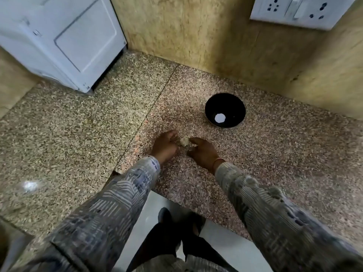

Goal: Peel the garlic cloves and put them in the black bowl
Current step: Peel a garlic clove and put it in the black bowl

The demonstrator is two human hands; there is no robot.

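Left hand (165,147) and right hand (203,154) both pinch the garlic (184,141), I think (kinda blurry), mid-tabletop (98,124). Bowl (233,107) sits toward the back-right corner.

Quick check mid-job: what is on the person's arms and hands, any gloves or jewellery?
No gloves: the left hand and right hand are bare. Both the left sleeve and right sleeve are long, grey fabric printed with pale stripes and dark blue blocks. A thin orange band circles the right wrist.
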